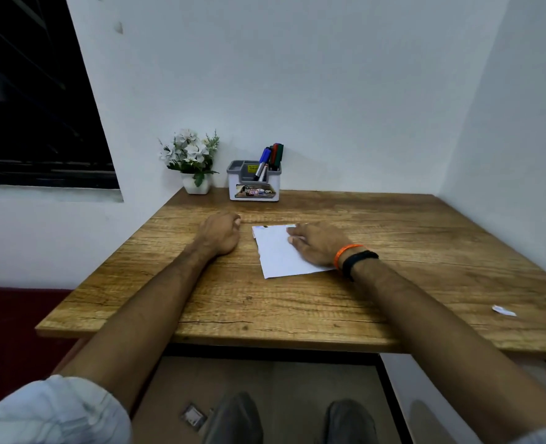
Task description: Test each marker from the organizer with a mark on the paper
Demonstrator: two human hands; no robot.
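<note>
From the head view, we rest our right hand (316,246) flat, fingers relaxed, on the white sheet of paper (281,254) lying mid-table. Our left hand (221,233) sits just beside the paper's left edge on the wood-grain table (425,251), fingers loosely curled, holding nothing. At the table's far edge, against the wall, the grey-and-white plastic organizer (254,184) holds blue, red and green markers (270,160) upright, next to a small white pot of white flowers (193,161).
</note>
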